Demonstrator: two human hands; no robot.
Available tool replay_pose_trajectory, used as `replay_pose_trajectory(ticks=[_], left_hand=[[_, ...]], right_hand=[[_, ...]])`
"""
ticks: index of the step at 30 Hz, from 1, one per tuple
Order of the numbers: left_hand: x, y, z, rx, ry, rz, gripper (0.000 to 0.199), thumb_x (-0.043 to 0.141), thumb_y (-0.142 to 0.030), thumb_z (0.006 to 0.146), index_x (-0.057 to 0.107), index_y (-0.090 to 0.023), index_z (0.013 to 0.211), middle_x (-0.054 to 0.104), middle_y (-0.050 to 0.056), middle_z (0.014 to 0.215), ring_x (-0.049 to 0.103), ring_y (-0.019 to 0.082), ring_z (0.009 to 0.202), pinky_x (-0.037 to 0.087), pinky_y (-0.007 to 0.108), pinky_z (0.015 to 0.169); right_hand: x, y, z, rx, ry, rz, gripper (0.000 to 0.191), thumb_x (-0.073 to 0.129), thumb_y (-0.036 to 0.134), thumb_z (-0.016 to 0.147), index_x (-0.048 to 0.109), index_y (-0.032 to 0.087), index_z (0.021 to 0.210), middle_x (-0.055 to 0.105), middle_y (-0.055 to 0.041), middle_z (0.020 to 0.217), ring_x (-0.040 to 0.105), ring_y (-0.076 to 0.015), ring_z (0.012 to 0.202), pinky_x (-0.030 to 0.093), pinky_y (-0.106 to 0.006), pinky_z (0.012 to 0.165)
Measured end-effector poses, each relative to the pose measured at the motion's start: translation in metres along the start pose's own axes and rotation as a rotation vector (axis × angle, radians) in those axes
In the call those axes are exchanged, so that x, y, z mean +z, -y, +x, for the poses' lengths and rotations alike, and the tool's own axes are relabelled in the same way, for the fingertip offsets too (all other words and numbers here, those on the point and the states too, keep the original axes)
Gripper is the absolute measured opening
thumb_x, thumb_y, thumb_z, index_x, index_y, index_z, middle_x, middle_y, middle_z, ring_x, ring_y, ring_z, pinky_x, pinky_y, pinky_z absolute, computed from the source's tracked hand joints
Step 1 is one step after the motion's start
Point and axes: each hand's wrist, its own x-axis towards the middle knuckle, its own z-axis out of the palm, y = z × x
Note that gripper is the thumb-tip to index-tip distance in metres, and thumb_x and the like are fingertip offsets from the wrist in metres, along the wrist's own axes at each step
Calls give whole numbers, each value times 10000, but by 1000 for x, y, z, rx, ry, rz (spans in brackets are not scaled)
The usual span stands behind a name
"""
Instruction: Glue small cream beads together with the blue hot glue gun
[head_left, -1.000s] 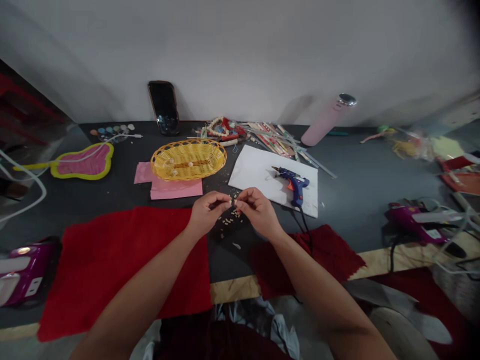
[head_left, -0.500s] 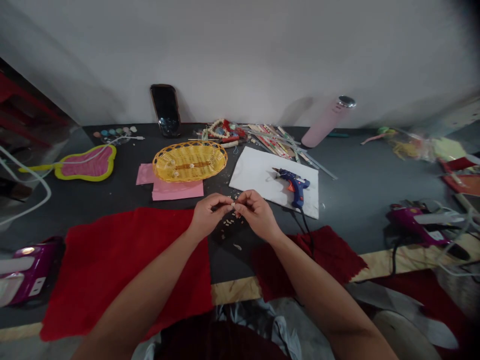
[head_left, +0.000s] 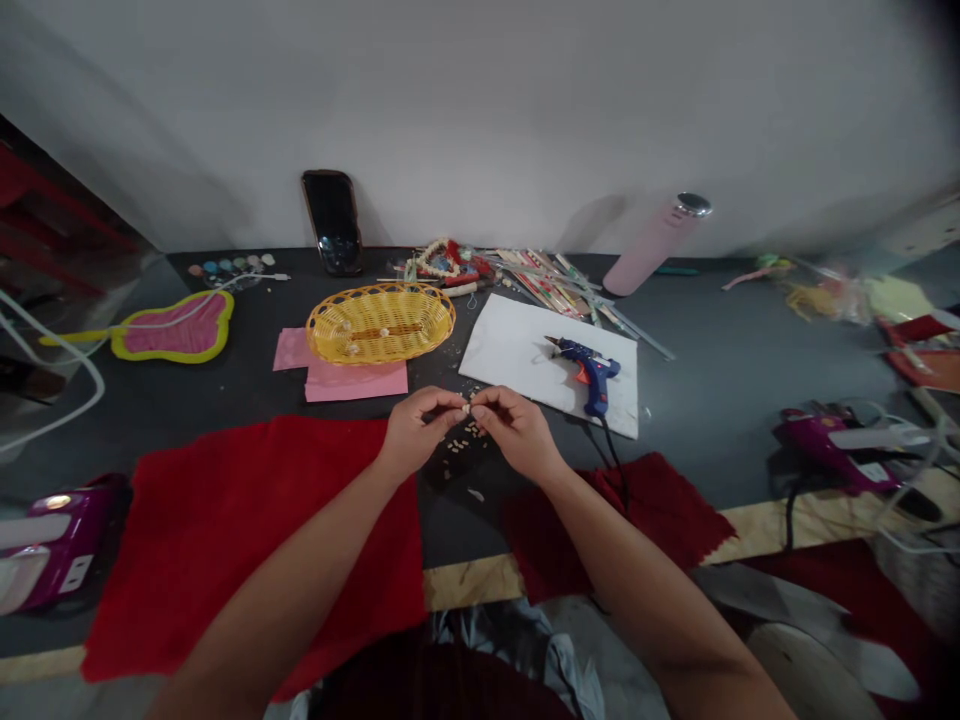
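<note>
Left hand (head_left: 415, 428) and right hand (head_left: 517, 430) now meet, earlier gap closed, pinching a tiny, pale, bead-like piece (head_left: 466, 408) above the dark-grey tabletop (head_left: 456, 528); probably light, rigid, easily dropped: grip its ends.

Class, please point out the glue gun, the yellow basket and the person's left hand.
Glue gun (head_left: 595, 370), head view: where handle meets body.
Yellow basket (head_left: 382, 306), head view: far inner wall.
Left hand (head_left: 412, 430), head view: back of the hand.

1. My bare left forearm (head_left: 304, 575) and right forearm (head_left: 626, 565) extend forward, angled inward.
2. My left hand (head_left: 412, 432) and right hand (head_left: 519, 432) come together at the fingertips.
3. Both pinch, fingers (head_left: 442, 398) bent.
</note>
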Motion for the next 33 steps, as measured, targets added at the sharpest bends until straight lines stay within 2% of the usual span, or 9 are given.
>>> replay_pose_trajectory(ticks=[4, 19, 33], left_hand=[[0, -2, -1, 11, -5, 5, 108, 626, -264, 771, 672, -187, 832, 656, 30, 800, 602, 138, 753, 471, 261, 717], [-1, -4, 1, 34, 11, 17, 107, 618, -266, 778, 676, -189, 824, 664, 29, 793, 606, 142, 756, 466, 266, 718], [-1, -3, 1, 35, 8, 3, 110, 618, -274, 776, 683, -193, 815, 670, 33, 796, 606, 143, 748, 471, 279, 717]], right_hand=[[1, 0, 0, 38, 42, 5, 199, 500, 364, 866, 589, 188, 890, 563, 6, 679, 512, -111, 581, 425, -234, 559], [0, 4, 0, 42, 74, -48, 206, 485, 361, 872, 580, 179, 855, 531, 19, 647, 468, -97, 559, 373, -217, 535], [0, 6, 0, 46, 87, -43, 216, 489, 375, 864, 575, 178, 850, 550, 12, 678, 494, -96, 573, 397, -217, 549]])
